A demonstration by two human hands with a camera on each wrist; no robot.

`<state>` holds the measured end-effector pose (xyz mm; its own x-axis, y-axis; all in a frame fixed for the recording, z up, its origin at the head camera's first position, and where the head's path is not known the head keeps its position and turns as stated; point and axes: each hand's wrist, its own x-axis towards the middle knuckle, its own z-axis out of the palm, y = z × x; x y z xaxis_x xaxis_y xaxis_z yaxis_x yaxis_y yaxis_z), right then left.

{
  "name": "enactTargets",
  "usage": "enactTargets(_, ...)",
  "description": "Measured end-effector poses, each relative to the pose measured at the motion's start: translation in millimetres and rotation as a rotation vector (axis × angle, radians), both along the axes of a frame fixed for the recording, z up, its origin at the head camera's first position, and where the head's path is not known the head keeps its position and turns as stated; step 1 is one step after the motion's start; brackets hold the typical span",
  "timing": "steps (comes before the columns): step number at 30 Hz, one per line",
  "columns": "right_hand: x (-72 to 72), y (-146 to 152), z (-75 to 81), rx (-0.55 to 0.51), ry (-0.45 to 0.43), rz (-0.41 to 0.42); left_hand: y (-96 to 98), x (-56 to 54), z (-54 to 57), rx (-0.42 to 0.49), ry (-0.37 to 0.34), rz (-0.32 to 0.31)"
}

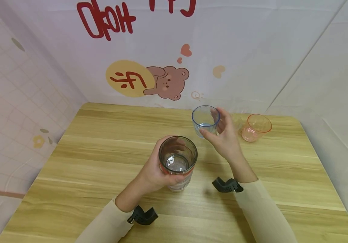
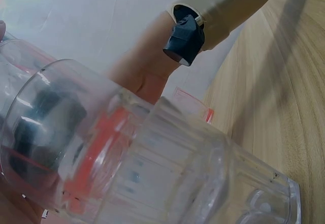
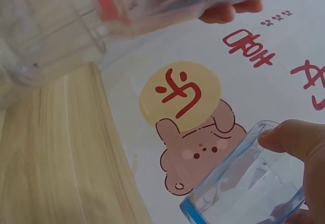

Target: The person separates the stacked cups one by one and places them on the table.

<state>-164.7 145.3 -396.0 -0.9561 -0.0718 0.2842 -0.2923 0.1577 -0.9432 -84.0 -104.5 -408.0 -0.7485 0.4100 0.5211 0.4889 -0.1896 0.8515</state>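
My left hand [image 1: 153, 173] grips a stack of nested clear plastic cups [image 1: 177, 184], its thumb across the near side. The topmost has a dark rim, and a red band shows lower through the clear walls; in the left wrist view the stack [image 2: 167, 173] fills the lower part. Farther off and to the right, my right hand [image 1: 226, 140] holds a clear cup with a blue rim [image 1: 205, 123] between thumb and fingers. In the right wrist view that blue-rimmed cup [image 3: 244, 183] is at lower right, with the thumb [image 3: 284, 137] on its wall.
A red-rimmed cup [image 1: 254, 130] stands at the back right of the wooden table [image 1: 101, 155]. Beside it, a faint clear cup [image 1: 237, 122] is partly covered by my right hand. A printed white cloth [image 1: 237, 40] rises behind the table's far edge.
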Motion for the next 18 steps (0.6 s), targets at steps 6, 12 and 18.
enactTargets(6, -4.2, 0.7, -6.9, 0.008, -0.010, -0.007, 0.1, 0.6, 1.0, -0.001, -0.007, -0.001)
enactTargets(12, -8.7, 1.8, -16.1, 0.045, -0.031, -0.023, 0.3, 0.3, 0.7, 0.008, -0.002, -0.005)
enactTargets(18, -12.8, 2.3, -23.7, 0.060, -0.039, -0.026, 0.0, 1.0, 0.6, 0.003, -0.020, -0.001)
